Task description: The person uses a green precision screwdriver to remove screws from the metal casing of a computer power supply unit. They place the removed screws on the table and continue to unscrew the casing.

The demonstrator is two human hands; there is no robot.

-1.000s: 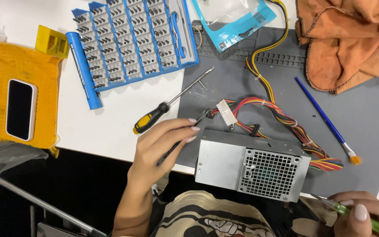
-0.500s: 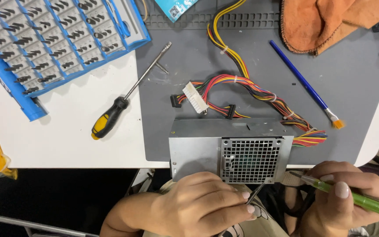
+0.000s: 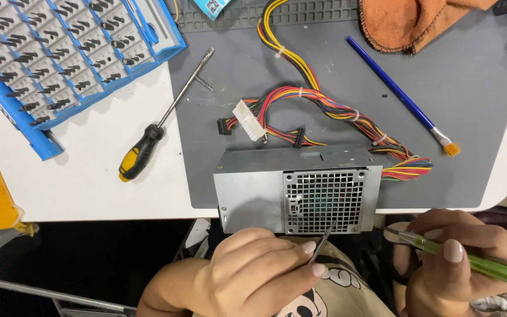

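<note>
A grey metal power supply with a fan grille stands at the near edge of a grey mat. A bundle of coloured cables with a white connector runs from it. My left hand, just below the box, pinches thin metal tweezers whose tip touches the bottom of the grille. My right hand, at the lower right, grips a green-handled tool whose tip points at the box's right corner.
A black-and-yellow screwdriver lies across the white table and the mat's edge. A blue bit tray is at the top left. A blue brush and an orange cloth lie on the mat's far right.
My left hand has come off the top of the box, down below its front edge, and now holds the tweezers to the grille. The view has shifted in closer.
</note>
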